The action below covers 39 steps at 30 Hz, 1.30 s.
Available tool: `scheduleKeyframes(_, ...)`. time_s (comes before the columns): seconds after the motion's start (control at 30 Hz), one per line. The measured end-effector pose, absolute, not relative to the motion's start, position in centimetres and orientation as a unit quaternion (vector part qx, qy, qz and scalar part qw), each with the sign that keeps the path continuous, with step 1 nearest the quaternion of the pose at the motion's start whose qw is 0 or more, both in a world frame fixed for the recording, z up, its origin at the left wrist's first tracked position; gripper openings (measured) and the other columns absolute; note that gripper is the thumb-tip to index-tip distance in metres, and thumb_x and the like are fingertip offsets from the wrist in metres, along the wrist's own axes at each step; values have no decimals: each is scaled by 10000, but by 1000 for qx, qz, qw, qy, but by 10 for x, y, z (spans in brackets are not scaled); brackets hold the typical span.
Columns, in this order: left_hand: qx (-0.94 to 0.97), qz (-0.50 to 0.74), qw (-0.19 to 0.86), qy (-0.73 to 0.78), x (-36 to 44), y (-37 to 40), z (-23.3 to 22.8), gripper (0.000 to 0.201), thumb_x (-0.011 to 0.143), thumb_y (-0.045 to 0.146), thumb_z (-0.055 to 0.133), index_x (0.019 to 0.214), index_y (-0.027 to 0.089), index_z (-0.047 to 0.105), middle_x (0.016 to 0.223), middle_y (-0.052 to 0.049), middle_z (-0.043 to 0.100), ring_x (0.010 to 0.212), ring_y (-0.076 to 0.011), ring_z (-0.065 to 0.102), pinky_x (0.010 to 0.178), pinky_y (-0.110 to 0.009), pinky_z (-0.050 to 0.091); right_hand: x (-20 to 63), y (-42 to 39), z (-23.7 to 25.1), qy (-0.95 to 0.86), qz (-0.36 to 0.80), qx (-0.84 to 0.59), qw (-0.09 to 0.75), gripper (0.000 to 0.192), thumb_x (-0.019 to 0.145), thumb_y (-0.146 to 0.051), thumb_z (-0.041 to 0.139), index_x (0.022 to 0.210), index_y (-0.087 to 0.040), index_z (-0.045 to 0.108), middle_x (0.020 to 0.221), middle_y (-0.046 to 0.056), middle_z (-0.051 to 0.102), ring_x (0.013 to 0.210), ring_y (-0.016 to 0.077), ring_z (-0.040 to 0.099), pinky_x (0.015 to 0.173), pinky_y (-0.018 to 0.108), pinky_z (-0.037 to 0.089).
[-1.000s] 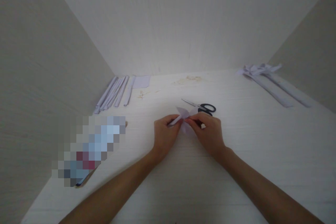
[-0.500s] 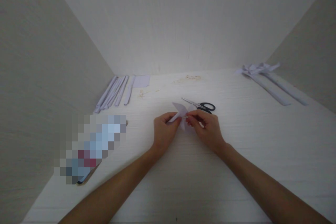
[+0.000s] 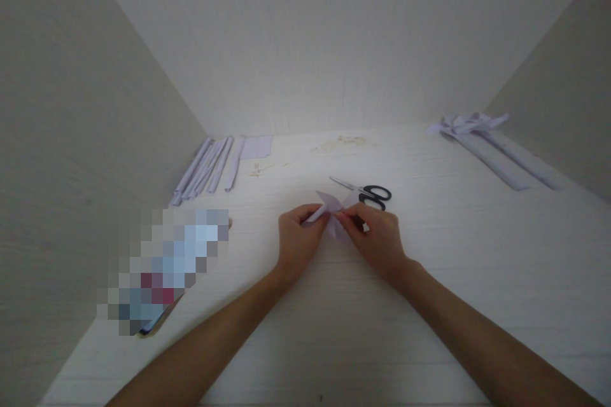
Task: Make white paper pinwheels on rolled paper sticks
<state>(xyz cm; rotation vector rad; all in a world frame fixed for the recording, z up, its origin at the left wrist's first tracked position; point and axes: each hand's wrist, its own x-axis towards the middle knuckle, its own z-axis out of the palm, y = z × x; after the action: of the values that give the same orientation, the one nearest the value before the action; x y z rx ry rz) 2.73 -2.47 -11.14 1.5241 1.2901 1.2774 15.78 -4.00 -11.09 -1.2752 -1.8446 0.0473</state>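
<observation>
White tabletop (image 3: 429, 280) fills my view, walled on three sides. Long folded paper strips (image 3: 207, 165) lie far left, more strips (image 3: 496, 152) far right. Black-handled scissors (image 3: 365, 191) rest just beyond my hands. My left hand (image 3: 298, 241) and right hand (image 3: 377, 238) both pinch a small folded paper piece (image 3: 334, 206) at mid-table.

- scissors (image 3: 365, 191) flat on bench (image 3: 453, 254), mid-back
- folded paper strips (image 3: 207, 165) back left, paper square (image 3: 256, 147) beside
- finished paper pieces (image 3: 487, 146) back right
- blurred object (image 3: 162, 267) front left
</observation>
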Motion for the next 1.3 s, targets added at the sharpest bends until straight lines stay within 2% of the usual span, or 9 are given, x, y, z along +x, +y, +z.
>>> scheduleKeyframes(0.23,580,504,380,514,27,-24,-112,131,633,198,564,708,141,655,675,-6,657,630,-133,581,585,-226,453,159,-40,-114,-757,49,-488,431,101,766,-162,466,723,-161,557,659,18,627,605,114,573,579,206,411)
scheduleKeyframes(0.5,570,509,387,516,26,-23,-112,142,631,228,575,710,142,656,661,-7,651,624,-133,575,585,-228,447,158,-40,-116,-747,-11,-560,358,252,771,-293,471,562,-160,516,495,9,575,425,96,479,435,206,297)
scheduleKeyframes(0.77,570,518,391,504,26,-21,-113,127,631,215,581,707,139,649,670,-5,648,625,-120,567,591,-214,444,158,-40,-117,-776,34,-508,372,195,768,-181,455,587,-162,524,574,10,552,524,101,473,505,200,328)
scheduleKeyframes(0.9,571,510,388,512,26,-21,-113,140,632,218,579,722,137,650,692,-14,652,643,-129,573,605,-225,448,159,-38,-117,-750,61,-537,381,180,754,-242,504,593,-163,510,549,-8,567,479,90,478,478,192,318)
scheduleKeyframes(1.1,576,507,393,508,26,-23,-112,152,639,247,574,719,144,653,682,-12,652,639,-135,578,593,-229,451,161,-38,-113,-738,71,-562,366,252,776,-306,476,576,-163,528,479,-16,551,433,91,479,454,200,310)
scheduleKeyframes(1.3,581,510,395,497,26,-23,-112,139,641,223,570,715,138,651,695,-18,657,651,-135,581,611,-229,448,158,-39,-112,-720,90,-540,426,91,699,-218,572,630,-159,560,533,-19,576,474,87,502,480,189,362)
